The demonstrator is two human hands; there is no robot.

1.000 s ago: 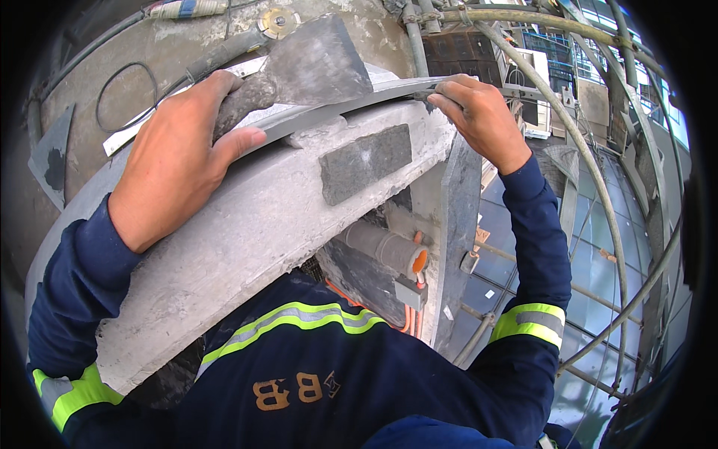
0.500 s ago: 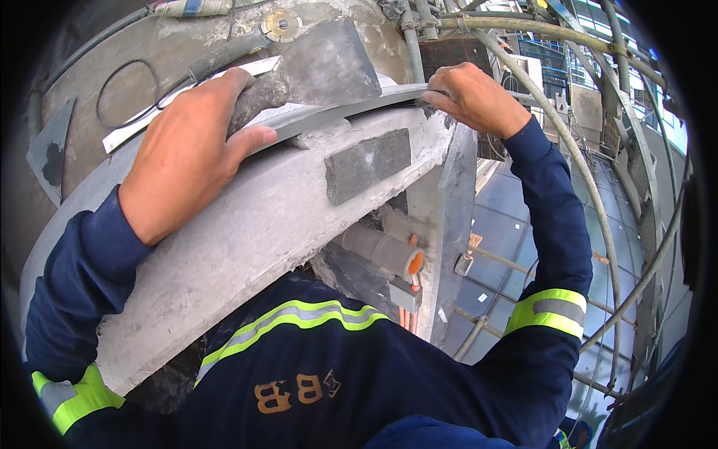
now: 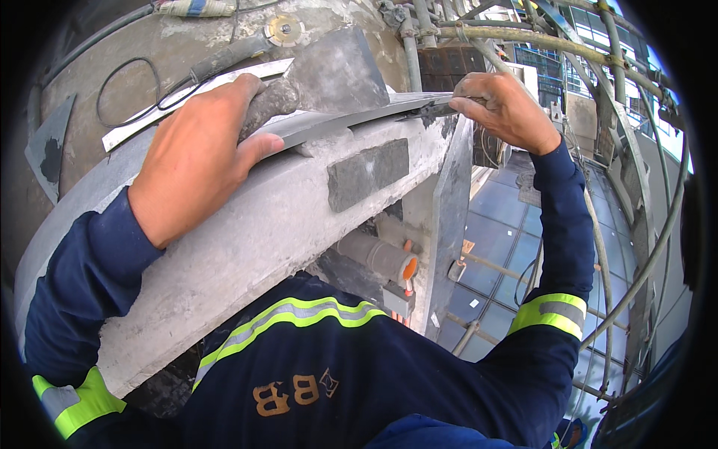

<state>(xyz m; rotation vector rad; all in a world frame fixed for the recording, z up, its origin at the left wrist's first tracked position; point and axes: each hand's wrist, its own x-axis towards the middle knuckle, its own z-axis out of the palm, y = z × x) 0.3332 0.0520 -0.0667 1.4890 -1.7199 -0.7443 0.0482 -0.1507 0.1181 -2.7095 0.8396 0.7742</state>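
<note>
My left hand (image 3: pixel 196 146) is closed round the rough, mortar-crusted handle of a trowel (image 3: pixel 342 69), its wide grey blade lying over the ledge. The left thumb rests by the front edge of a thin, curved grey stone slab (image 3: pixel 321 129) on top of the pale wall (image 3: pixel 224 224). At the slab's far right end, my right hand (image 3: pixel 508 112) pinches a narrow dark tool (image 3: pixel 430 111). Its thin end points left into the gap beneath the slab. The fingers partly hide its grip. A dark rectangular patch (image 3: pixel 368 174) shows on the wall's face.
An angle grinder (image 3: pixel 224 58) with a round disc lies behind the trowel, beside a white strip (image 3: pixel 142 129) and a black cable. A triangular grey offcut (image 3: pixel 51 148) is at left. Below the wall a pipe (image 3: pixel 378 254) sticks out. Scaffold poles (image 3: pixel 523 34) stand at right above a panelled lower surface.
My right hand has moved right and slightly down, away from the slab's end, exposing the narrow dark tool. My left hand and the trowel have shifted slightly right.
</note>
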